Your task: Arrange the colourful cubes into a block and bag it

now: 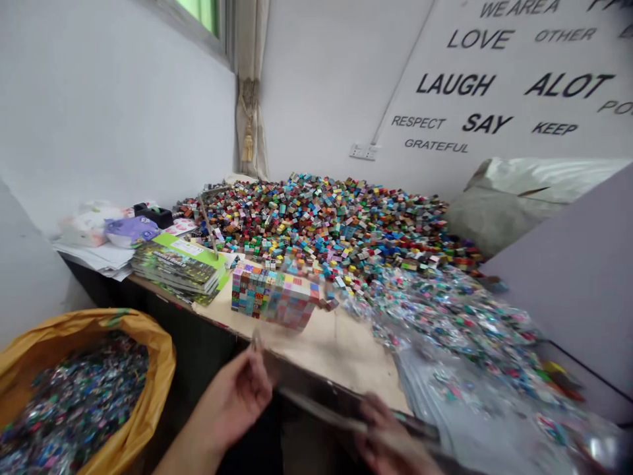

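My left hand is in front of the table's near edge, its thumb and fingers pinched together. A small blurred tip rises above the fingers, too unclear to name. Lower right, my right hand is smeared by motion, fingers curled in. A long thin pale strip, also blurred, runs from it toward the left hand. Beyond both hands, on the tan board, rests a block of small printed cubes in neat rows, its right part blurred.
A large heap of loose coloured cubes fills the back. Small filled clear bags and flat plastic bags lie right. Booklets, a purple plush item and a black tape dispenser are left. A yellow sack stands lower left.
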Tool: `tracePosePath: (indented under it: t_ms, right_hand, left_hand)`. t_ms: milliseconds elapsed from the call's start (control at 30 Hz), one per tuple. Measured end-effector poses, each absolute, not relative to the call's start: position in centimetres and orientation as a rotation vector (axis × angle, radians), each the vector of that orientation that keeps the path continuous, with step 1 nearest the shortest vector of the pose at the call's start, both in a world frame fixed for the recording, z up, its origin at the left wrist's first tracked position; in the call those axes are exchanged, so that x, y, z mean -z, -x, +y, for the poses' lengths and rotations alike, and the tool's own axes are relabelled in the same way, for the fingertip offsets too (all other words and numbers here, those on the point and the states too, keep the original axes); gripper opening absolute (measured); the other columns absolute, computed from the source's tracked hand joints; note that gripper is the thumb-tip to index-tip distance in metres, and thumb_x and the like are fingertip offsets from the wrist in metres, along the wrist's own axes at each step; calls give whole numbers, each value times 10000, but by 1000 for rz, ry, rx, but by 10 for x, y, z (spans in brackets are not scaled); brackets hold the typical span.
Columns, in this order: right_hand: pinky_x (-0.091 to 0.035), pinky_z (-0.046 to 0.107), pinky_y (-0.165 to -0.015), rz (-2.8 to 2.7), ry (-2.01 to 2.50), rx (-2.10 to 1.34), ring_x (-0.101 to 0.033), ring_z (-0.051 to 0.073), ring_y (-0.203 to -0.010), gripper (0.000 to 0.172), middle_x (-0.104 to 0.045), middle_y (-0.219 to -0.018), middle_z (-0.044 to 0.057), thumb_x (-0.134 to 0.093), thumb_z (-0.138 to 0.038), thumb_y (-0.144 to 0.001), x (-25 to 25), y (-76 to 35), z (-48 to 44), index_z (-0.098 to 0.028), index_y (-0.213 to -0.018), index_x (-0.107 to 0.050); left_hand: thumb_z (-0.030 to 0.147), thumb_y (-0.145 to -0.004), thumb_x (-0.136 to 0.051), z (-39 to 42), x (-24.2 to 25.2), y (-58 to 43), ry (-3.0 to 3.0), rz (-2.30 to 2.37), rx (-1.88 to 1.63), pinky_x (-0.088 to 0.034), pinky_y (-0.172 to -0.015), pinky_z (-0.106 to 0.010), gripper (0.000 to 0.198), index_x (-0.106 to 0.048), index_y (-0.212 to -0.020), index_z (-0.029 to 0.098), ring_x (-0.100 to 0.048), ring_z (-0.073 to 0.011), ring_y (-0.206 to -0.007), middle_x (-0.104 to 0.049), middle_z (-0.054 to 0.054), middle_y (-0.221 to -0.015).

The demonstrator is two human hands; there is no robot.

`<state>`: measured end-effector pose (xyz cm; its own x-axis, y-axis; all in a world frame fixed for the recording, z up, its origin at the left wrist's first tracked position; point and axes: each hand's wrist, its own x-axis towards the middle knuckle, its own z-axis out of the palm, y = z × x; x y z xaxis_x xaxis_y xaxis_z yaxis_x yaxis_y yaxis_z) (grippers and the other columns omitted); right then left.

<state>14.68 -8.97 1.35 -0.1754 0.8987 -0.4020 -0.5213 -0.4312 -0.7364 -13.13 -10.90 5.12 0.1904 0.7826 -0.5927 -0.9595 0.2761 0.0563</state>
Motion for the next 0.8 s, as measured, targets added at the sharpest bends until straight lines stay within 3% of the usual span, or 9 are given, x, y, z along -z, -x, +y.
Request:
tracePosePath:
  t_ms: [100, 267, 600, 800]
  right_hand:
    - [-569, 288, -699, -439, 933, -1775, -622, 117, -668, 479, -648, -864, -28, -792, -8, -521, -48, -135, -34, -218, -914, -616]
    - [-538, 211, -589, -521, 743, -1773, -548, 49, -531, 349, -640, -841, -64, -670, 30, -594, -78, -107, 43, -216, -826, -582]
    - [-489, 162, -574, -474, 758, -1898, -528, 10, -510, 327, -651, -907, -55, -695, 5, -605, -54, -74, 72, -196, -837, -580]
    - [-429, 190, -525, -550, 870, -1888, -562, 67, -546, 317, -673, -847, -18, -780, -119, -621, -49, -68, 69, -197, -876, -609]
  left_hand:
    - [143, -955, -392, -65, -101, 130, 253, 468, -1392, -426, -433, -136, 214, -596, -1011, 112, -562, -39, -436, -604, 18, -597]
    - [113, -944, -417, -12, -140, 129, -4, 482, -1480, -437, -411, -121, 202, -597, -1036, 100, -562, -27, -421, -624, 23, -606]
    - [72, -906, -462, 21, -144, 149, -184, 722, -1503, -435, -386, -109, 158, -609, -962, 85, -547, -27, -394, -613, 29, -567]
    - [22, -891, -443, 24, -131, 166, -170, 777, -1513, -476, -403, -119, 191, -610, -969, 71, -548, -43, -388, -598, 30, -541]
